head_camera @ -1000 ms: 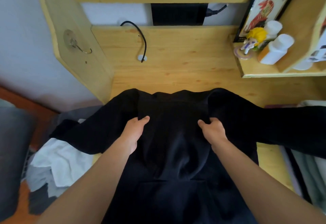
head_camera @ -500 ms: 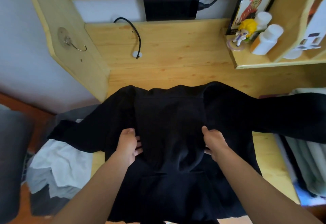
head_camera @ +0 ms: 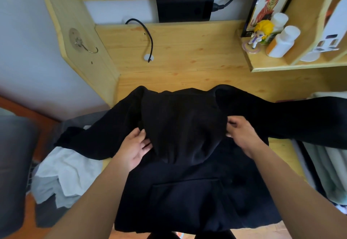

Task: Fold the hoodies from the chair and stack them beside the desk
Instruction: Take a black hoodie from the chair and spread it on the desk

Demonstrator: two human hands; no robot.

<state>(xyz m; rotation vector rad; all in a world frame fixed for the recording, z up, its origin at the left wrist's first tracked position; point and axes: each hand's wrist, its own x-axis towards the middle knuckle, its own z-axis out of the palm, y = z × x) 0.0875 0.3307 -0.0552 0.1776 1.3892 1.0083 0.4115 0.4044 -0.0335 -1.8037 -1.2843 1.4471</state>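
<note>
Black fabric is covering the pine desk: a black hoodie is lying front-up, its hood folded down over the chest, its long axis running from the person toward the desk's back. A person's left hand is resting with relaxed fingers at the hood's left edge; the right hand is pinching its right edge. Both sleeves are trailing sideways, each nearer its own hand.

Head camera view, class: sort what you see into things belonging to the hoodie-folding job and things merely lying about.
Job:
black hoodie
desk
left hand
right hand
pale clothes heap

Lying about:
black cable
figurine
white bottles
framed picture
hook
</note>
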